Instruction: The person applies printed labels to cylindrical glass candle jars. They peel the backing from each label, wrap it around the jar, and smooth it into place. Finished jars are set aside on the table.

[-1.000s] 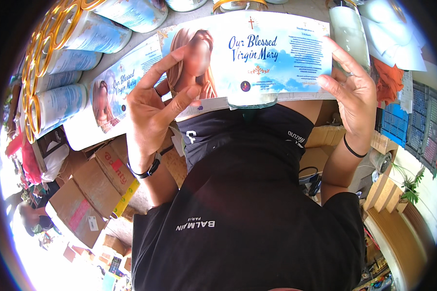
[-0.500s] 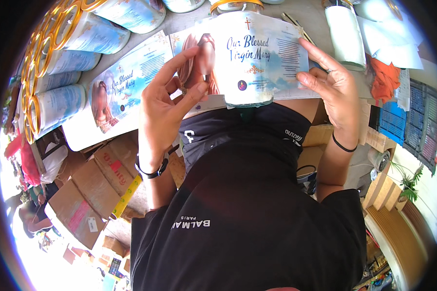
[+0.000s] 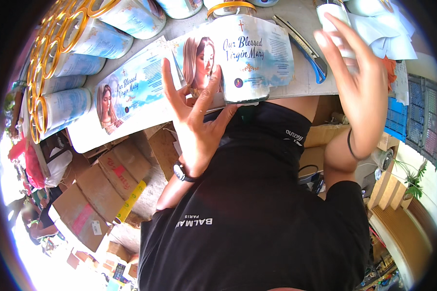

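A glass candle jar [image 3: 246,92] with a gold rim stands at the near table edge. A printed blue-and-white label [image 3: 257,53] lies across its front, its right end sticking out past the glass. My left hand [image 3: 196,116] is at the jar's left side, fingers spread over the label's left part; whether they press on it I cannot tell. My right hand [image 3: 364,92] is raised at the right with its fingers apart, holding nothing. It partly covers a plain white candle jar [image 3: 325,14]. Between jar and right hand lie blue-handled scissors [image 3: 319,73] and a thin cutter [image 3: 287,28].
Loose printed labels [image 3: 143,80] lie left of the jar. Several labelled candle jars [image 3: 107,39] with gold rims are stacked at the far left. White papers [image 3: 381,36] and an orange cloth [image 3: 389,70] are at the right. Cardboard boxes [image 3: 97,194] stand below the table.
My right hand has let go of the label's right end and moved right and up. My left hand has opened and shifted right and down. The scissors have come into view.
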Action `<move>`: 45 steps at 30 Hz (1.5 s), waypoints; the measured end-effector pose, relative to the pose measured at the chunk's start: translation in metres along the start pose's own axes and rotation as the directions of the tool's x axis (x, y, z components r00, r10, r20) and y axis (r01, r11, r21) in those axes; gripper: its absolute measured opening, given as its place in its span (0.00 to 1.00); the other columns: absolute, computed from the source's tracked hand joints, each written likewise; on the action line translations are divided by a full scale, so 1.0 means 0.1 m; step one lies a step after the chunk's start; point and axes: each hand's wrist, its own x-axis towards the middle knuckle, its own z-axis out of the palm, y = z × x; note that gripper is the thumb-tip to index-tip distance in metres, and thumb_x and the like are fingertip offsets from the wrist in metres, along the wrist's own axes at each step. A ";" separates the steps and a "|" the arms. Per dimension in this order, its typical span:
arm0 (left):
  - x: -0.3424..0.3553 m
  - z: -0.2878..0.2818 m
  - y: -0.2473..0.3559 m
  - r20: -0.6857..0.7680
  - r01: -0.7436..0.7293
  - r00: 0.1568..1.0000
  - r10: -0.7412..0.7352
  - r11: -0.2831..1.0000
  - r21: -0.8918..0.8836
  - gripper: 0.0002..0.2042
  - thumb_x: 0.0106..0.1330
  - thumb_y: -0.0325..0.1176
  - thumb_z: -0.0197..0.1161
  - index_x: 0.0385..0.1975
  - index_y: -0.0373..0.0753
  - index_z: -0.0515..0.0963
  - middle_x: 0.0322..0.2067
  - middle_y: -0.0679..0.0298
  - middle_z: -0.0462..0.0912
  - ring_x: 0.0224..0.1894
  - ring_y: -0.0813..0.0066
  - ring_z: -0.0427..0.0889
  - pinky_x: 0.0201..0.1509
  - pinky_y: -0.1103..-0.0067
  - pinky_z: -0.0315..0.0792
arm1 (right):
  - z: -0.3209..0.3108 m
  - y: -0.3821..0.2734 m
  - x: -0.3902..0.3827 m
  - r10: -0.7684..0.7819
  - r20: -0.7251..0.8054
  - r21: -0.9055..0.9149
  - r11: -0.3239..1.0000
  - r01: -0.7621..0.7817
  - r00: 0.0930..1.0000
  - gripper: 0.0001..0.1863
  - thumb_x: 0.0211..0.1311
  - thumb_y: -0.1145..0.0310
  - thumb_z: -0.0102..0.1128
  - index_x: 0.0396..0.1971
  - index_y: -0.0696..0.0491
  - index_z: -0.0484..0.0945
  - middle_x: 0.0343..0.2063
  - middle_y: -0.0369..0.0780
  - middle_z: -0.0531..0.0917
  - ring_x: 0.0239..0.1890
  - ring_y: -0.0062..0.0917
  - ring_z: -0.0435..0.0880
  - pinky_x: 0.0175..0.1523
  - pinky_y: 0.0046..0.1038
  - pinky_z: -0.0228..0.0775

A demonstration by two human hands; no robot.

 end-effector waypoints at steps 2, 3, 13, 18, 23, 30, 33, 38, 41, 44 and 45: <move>-0.05 0.08 0.00 -0.051 -0.033 0.998 0.035 0.999 0.028 0.39 0.44 0.20 0.81 0.63 0.50 0.81 0.77 0.51 0.45 0.51 0.66 0.78 0.44 0.78 0.83 | 0.15 0.04 0.38 -0.289 0.023 0.103 0.953 0.285 0.957 0.15 0.70 0.65 0.66 0.53 0.55 0.83 0.43 0.39 0.89 0.46 0.20 0.85 0.52 0.26 0.75; -0.07 0.12 0.00 -0.056 0.019 0.998 -0.023 0.998 -0.065 0.35 0.48 0.23 0.80 0.61 0.53 0.82 0.77 0.49 0.46 0.57 0.60 0.73 0.45 0.75 0.81 | 0.30 0.05 0.51 -0.262 0.084 0.212 0.947 0.239 0.961 0.16 0.72 0.64 0.64 0.50 0.61 0.83 0.40 0.43 0.89 0.41 0.24 0.86 0.47 0.26 0.76; 0.01 -0.01 -0.20 -0.315 -0.167 0.932 0.177 0.984 0.059 0.24 0.46 0.23 0.79 0.45 0.57 0.91 0.75 0.51 0.56 0.63 0.59 0.67 0.49 0.75 0.77 | 0.37 0.17 0.47 -0.155 0.244 0.386 0.921 0.051 0.957 0.13 0.70 0.69 0.65 0.49 0.60 0.83 0.40 0.40 0.89 0.41 0.22 0.84 0.50 0.25 0.75; 0.18 -0.22 -0.33 -0.086 0.043 0.983 -0.164 0.656 -0.753 0.40 0.56 0.36 0.79 0.67 0.34 0.64 0.67 0.52 0.67 0.52 0.69 0.82 0.58 0.71 0.83 | 0.46 0.06 -0.38 0.159 -0.034 0.619 0.779 -0.104 0.987 0.12 0.66 0.74 0.69 0.45 0.64 0.81 0.36 0.41 0.88 0.40 0.20 0.86 0.48 0.23 0.78; 0.28 -0.27 -0.38 0.173 0.317 0.947 -0.270 0.702 -0.637 0.24 0.64 0.32 0.73 0.58 0.31 0.75 0.58 0.58 0.80 0.58 0.69 0.82 0.62 0.75 0.79 | 0.79 0.00 -0.78 0.331 -0.162 0.575 0.797 -0.184 0.929 0.13 0.64 0.78 0.70 0.44 0.66 0.79 0.35 0.43 0.87 0.40 0.20 0.87 0.47 0.22 0.81; 0.19 -0.37 -0.27 0.256 0.390 0.920 -0.296 0.738 -0.551 0.22 0.74 0.36 0.63 0.64 0.31 0.74 0.58 0.54 0.79 0.62 0.68 0.77 0.67 0.73 0.71 | 0.75 0.04 -0.75 0.293 -0.146 0.510 0.841 -0.182 0.945 0.18 0.63 0.73 0.73 0.48 0.63 0.78 0.40 0.42 0.85 0.41 0.22 0.86 0.48 0.23 0.80; 0.14 -0.34 -0.23 0.244 0.355 0.935 -0.258 0.691 -0.630 0.26 0.73 0.35 0.65 0.67 0.31 0.70 0.62 0.51 0.74 0.66 0.65 0.74 0.72 0.70 0.67 | 0.64 0.08 -0.63 0.272 -0.159 0.438 0.881 -0.179 0.949 0.24 0.62 0.68 0.75 0.55 0.60 0.77 0.49 0.41 0.82 0.49 0.24 0.82 0.53 0.27 0.76; 0.11 -0.27 -0.21 0.237 0.336 0.941 -0.240 0.616 -0.713 0.34 0.64 0.30 0.73 0.70 0.32 0.67 0.62 0.53 0.73 0.68 0.63 0.72 0.76 0.65 0.63 | 0.71 0.24 -0.27 0.055 -0.030 0.392 0.919 -0.039 0.998 0.16 0.67 0.66 0.69 0.50 0.58 0.81 0.47 0.41 0.82 0.49 0.23 0.81 0.55 0.28 0.72; 0.12 -0.25 -0.20 0.231 0.348 0.937 -0.262 0.638 -0.687 0.36 0.62 0.30 0.75 0.69 0.31 0.67 0.61 0.53 0.74 0.67 0.64 0.72 0.75 0.66 0.66 | 0.81 0.29 -0.15 0.037 0.038 0.494 0.868 -0.051 0.999 0.11 0.68 0.70 0.68 0.44 0.60 0.82 0.47 0.42 0.82 0.48 0.22 0.80 0.55 0.26 0.71; 0.13 -0.24 -0.19 0.225 0.350 0.936 -0.271 0.649 -0.675 0.36 0.61 0.31 0.76 0.69 0.31 0.67 0.61 0.54 0.74 0.67 0.64 0.72 0.75 0.66 0.66 | 0.85 0.27 -0.14 0.049 0.020 0.640 0.767 -0.051 0.999 0.08 0.67 0.74 0.68 0.39 0.63 0.81 0.46 0.42 0.83 0.47 0.21 0.80 0.55 0.24 0.70; 0.13 -0.24 -0.19 0.236 0.360 0.932 -0.275 0.644 -0.675 0.36 0.61 0.31 0.76 0.68 0.31 0.68 0.61 0.54 0.73 0.67 0.64 0.72 0.75 0.66 0.66 | 0.85 0.25 -0.15 0.053 0.000 0.684 0.729 -0.039 0.999 0.07 0.67 0.76 0.68 0.38 0.63 0.80 0.46 0.42 0.83 0.47 0.20 0.80 0.54 0.23 0.70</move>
